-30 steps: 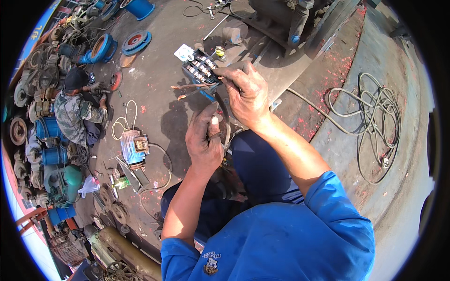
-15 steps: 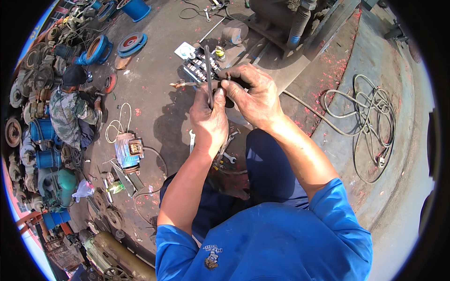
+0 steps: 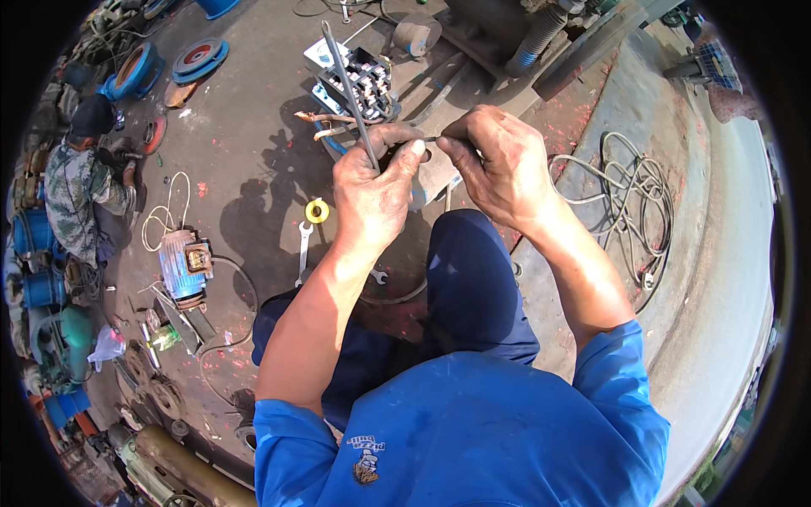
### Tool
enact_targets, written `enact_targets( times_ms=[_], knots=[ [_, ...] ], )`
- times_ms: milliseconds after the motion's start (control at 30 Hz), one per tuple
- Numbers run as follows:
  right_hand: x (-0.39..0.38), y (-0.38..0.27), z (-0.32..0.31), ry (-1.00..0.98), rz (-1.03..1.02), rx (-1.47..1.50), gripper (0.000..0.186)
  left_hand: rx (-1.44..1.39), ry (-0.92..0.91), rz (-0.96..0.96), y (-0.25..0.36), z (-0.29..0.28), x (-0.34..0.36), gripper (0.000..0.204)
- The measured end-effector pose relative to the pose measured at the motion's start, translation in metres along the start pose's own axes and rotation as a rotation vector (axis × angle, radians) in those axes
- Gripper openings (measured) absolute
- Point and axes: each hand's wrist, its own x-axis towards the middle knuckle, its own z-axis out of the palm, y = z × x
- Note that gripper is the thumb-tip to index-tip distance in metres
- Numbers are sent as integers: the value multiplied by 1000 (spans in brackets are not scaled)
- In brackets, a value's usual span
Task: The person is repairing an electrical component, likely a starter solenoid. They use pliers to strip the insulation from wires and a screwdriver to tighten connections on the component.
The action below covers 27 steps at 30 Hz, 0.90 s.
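My left hand (image 3: 372, 190) is closed around a long, thin metal rod (image 3: 345, 80) that slants up and away. Bare copper wire ends (image 3: 325, 122) stick out on the far left side of that hand. Between my two hands runs a short dark strand (image 3: 430, 139), like a wire or strip, pinched at each end. The thumb and forefinger of my right hand (image 3: 498, 169) close on its right end. Beyond the left hand sits a black electrical contactor block (image 3: 369, 83) with rows of metal terminals. My fingers hide the rest of the strand.
A yellow tape roll (image 3: 317, 210) and an open-end wrench (image 3: 304, 249) lie near my left forearm. To the left stands a blue motor (image 3: 183, 266); beyond it crouches another person (image 3: 80, 182). Coiled cable (image 3: 638, 198) lies right. Heavy machinery (image 3: 507, 34) stands ahead.
My hands were close together; now they are apart, with the dark strand between them. My right hand has moved right. The view has shifted, and the yellow roll now shows beside the wrench.
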Motion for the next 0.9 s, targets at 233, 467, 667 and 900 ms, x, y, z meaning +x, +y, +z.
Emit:
enact_targets(
  times_ms=[233,467,667,900],
  knots=[
    [2,-2,-4,-338,865,749,39,98,32,134,-12,2,-3,8],
    [5,17,-13,18,-306,-168,24,-72,-29,-52,-1,-3,4,15],
    [13,17,-14,-169,-315,-200,14,-66,-34,-45,0,-4,3,13],
    [27,10,-8,-409,829,922,28,58,39,148,-10,4,2,15]
  ],
)
